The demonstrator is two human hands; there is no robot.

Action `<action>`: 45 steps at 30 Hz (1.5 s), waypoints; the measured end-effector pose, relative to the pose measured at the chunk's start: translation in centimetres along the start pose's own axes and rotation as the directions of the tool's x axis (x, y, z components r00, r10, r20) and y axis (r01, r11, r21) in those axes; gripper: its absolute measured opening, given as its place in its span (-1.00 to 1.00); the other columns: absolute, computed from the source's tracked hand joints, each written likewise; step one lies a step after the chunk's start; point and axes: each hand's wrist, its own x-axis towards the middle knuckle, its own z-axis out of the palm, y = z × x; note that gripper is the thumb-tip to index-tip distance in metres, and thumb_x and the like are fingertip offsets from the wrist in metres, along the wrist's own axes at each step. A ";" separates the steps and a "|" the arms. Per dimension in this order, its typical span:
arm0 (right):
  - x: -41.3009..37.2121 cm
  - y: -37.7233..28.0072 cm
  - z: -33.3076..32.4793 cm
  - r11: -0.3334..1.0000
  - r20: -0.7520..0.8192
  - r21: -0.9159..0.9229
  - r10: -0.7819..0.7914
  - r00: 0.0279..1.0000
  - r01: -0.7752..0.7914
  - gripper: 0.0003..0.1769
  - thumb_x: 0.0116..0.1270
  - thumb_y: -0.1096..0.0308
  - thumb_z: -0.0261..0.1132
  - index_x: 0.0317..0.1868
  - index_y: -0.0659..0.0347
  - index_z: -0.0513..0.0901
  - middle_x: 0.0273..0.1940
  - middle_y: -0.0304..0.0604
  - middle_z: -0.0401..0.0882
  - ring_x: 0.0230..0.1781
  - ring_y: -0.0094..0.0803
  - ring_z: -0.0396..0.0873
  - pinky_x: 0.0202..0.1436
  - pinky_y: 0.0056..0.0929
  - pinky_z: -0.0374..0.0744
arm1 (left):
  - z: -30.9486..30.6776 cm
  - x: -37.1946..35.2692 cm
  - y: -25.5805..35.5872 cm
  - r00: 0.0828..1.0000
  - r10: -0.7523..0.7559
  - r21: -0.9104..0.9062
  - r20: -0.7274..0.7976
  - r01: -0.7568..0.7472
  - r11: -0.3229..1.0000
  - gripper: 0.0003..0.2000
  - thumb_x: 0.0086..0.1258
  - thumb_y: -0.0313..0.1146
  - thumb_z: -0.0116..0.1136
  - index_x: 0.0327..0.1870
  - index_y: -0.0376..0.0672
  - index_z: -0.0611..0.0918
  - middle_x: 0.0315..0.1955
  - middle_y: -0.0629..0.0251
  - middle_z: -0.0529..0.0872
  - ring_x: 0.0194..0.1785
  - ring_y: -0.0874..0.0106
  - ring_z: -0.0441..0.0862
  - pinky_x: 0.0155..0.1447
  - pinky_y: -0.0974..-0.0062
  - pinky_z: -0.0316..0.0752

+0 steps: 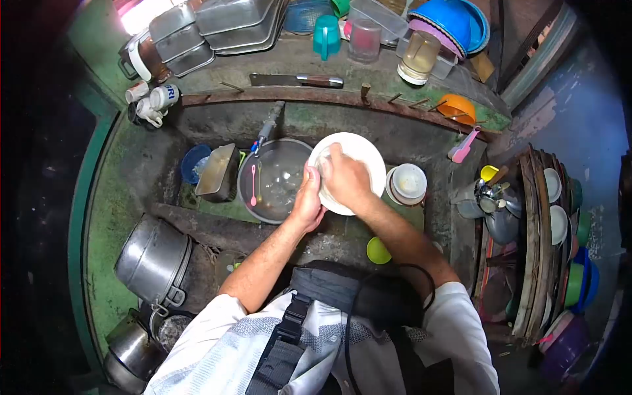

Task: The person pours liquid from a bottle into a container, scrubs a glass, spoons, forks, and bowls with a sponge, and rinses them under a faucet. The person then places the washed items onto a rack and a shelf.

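Only the letters "RI" can be read, on a white mug (pixel 164 97) (the rest is hidden).

Before me, the green counter (pixel 118 197) carries a knife (pixel 296 80) and teal cup (pixel 326 36) along its back edge, steel pots (pixel 153 260) at its left edge, a steel basin (pixel 276 179) in its sunken middle.

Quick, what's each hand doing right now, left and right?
Left hand: closed on the rim of the white plate.
Right hand: curled against the plate's face; whether it grips anything cannot be told.
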 end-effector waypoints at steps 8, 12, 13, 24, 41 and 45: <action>-0.9 1.8 -3.2 0.868 0.026 -0.455 -0.212 0.977 0.201 -0.83 0.26 0.16 0.21 -0.28 0.06 0.55 -0.41 -0.15 0.60 -0.37 -0.22 0.61 -0.26 -0.15 0.37 | -0.8 -0.2 1.3 1.000 0.020 0.100 -0.005 -0.020 0.995 -0.24 0.44 0.29 -0.35 0.41 -0.19 0.20 0.25 0.10 0.43 0.28 0.25 0.45 0.31 0.22 0.42; -2.2 -1.2 -0.7 0.944 0.066 -0.220 -0.236 0.970 0.245 -0.84 0.29 0.26 0.10 -0.27 0.14 0.53 -0.46 0.00 0.62 -0.49 -0.09 0.62 -0.36 0.00 0.45 | -0.4 -0.3 0.6 0.997 -0.071 -0.026 0.043 0.072 0.997 -0.22 0.43 0.31 -0.43 0.41 -0.20 0.19 0.30 0.08 0.37 0.36 0.25 0.35 0.40 0.21 0.29; -2.3 -1.2 -1.4 0.965 0.198 -0.103 -0.220 0.955 0.243 -0.82 0.29 0.29 0.10 -0.22 0.23 0.47 -0.49 0.09 0.60 -0.50 0.03 0.60 -0.39 0.04 0.48 | -1.1 -0.1 1.0 0.995 -0.054 -0.052 0.090 0.059 0.997 -0.21 0.43 0.33 -0.45 0.41 -0.22 0.19 0.32 0.08 0.35 0.38 0.26 0.32 0.41 0.20 0.28; -2.4 -0.5 -0.3 0.962 0.169 0.135 -0.259 0.951 0.238 -0.77 0.32 0.25 0.12 -0.14 0.22 0.45 -0.36 0.11 0.58 -0.28 0.11 0.57 -0.20 0.06 0.50 | -0.9 0.0 2.4 0.998 -0.032 0.013 0.057 0.031 0.999 -0.23 0.43 0.31 -0.42 0.40 -0.21 0.19 0.25 0.02 0.41 0.30 0.21 0.42 0.34 0.20 0.39; -0.4 1.4 -0.4 0.926 -0.042 -0.294 -0.261 0.965 0.238 -0.78 0.30 0.19 0.14 -0.22 0.15 0.53 -0.40 -0.04 0.60 -0.40 -0.15 0.60 -0.20 -0.06 0.39 | -0.6 -0.6 -0.5 0.995 -0.101 0.035 0.001 0.101 0.994 -0.28 0.45 0.27 -0.30 0.42 -0.14 0.20 0.30 0.16 0.39 0.36 0.28 0.34 0.39 0.28 0.30; -2.0 1.5 -0.6 0.933 0.352 -0.069 -0.309 0.884 0.354 -0.76 0.27 0.24 0.13 -0.10 0.10 0.56 -0.28 -0.01 0.60 -0.21 -0.06 0.61 -0.14 0.00 0.48 | -1.9 -0.1 1.7 0.995 -0.058 0.000 0.087 0.058 0.998 -0.24 0.44 0.29 -0.34 0.38 -0.23 0.22 0.28 0.09 0.40 0.34 0.25 0.39 0.35 0.22 0.37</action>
